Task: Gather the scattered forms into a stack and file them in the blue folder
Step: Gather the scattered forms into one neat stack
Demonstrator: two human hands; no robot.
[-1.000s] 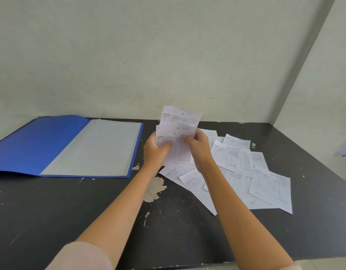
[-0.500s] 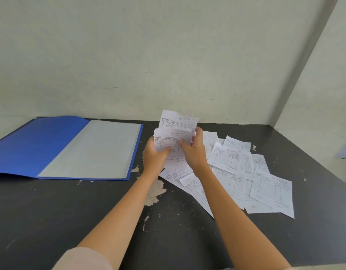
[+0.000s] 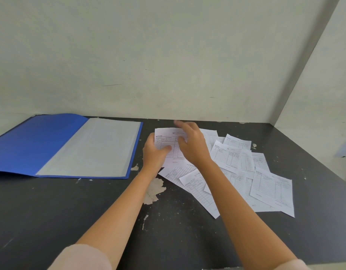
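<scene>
Forms (image 3: 169, 147) | left hand (image 3: 154, 152) pinches them (thumb on top) | right hand (image 3: 191, 147) spread, blurred

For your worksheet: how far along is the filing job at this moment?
Done: the folder lies open. In hand: the left hand grips a few forms; the right hand hovers open, blurred. Left: the loose forms on the table need gathering, then filing.

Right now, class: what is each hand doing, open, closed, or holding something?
Left hand: closed on a few forms, thumb on top.
Right hand: open, blurred, fingers spread above the forms, gripping nothing.
</scene>
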